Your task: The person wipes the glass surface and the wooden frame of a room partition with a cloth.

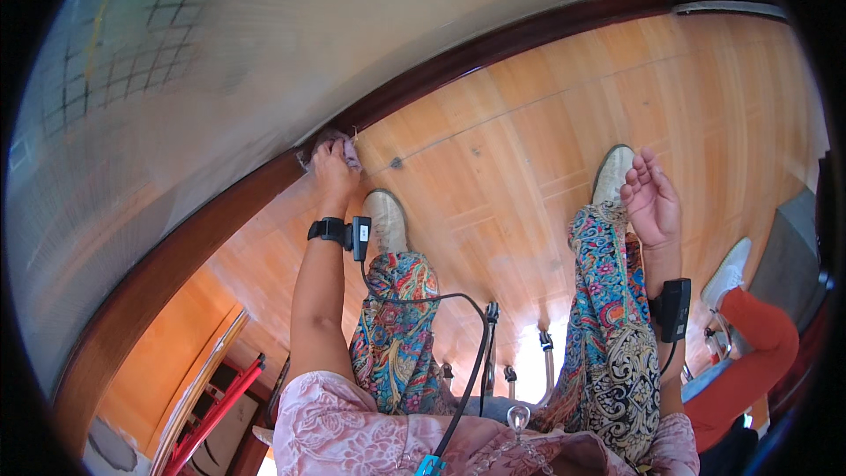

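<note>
My left hand (336,172) grips a bunched pinkish cloth (350,151) and presses it to the dark wooden baseboard (423,87), low on the wall. A small wisp of debris sticks up beside the cloth. Held palm up with curled fingers, my right hand (651,195) has nothing in it and is above my right shoe (613,172). Both wrists carry strapped black devices with cables. On the wood-patterned floor (489,185), a small grey clump (396,162) lies to the right of the cloth.
My left shoe (385,219) is close to the cloth. A black cable (472,304) hangs across my lap. Behind me are metal chair legs (491,344). Another person's leg in orange trousers (753,350) is at right. A red folded frame (215,413) stands at lower left.
</note>
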{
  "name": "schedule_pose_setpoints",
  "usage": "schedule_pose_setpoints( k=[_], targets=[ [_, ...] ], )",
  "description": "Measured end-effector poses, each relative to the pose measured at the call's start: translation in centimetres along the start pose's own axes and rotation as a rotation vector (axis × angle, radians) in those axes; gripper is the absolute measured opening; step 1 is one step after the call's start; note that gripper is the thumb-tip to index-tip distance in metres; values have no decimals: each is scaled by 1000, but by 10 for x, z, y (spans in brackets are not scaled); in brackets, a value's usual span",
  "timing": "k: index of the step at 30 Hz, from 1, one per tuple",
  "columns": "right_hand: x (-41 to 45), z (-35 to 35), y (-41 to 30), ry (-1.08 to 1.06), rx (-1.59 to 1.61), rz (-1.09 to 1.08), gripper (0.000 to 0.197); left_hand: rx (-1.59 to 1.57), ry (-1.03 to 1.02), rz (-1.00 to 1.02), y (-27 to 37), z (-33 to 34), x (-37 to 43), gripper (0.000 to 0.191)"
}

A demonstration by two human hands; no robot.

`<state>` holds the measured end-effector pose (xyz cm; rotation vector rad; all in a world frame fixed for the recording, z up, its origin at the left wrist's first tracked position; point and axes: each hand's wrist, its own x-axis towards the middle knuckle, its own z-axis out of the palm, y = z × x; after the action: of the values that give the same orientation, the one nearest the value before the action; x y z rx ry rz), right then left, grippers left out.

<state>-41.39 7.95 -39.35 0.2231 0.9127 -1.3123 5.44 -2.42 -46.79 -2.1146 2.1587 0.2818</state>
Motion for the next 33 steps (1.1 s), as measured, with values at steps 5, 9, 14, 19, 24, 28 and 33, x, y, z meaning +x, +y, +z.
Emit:
schedule_pose_setpoints(
  k=[5,9,14,19,24,28,33],
  targets=[
    [2,10,7,-11,-6,35,30,-82,80,111,37,1,16,23],
    [1,7,4,-18,-19,22,29,-86,24,172,69,4,28,31],
    [-3,4,-3,6,-15,-19,29,57,-14,88,-7,-8,11,22],
    [2,5,4,-18,-17,29,30,45,50,60,-13,-11,11,21],
    [0,3,-2,-6,-33,19,30,-478,-111,-88,122,-4,45,23],
    [3,3,7,-12,2,11,29,-109,-24,285,140,0,53,23],
    [-3,-3,-5,-15,13,-27,29,-65,-11,222,70,-9,36,21]
  ],
)
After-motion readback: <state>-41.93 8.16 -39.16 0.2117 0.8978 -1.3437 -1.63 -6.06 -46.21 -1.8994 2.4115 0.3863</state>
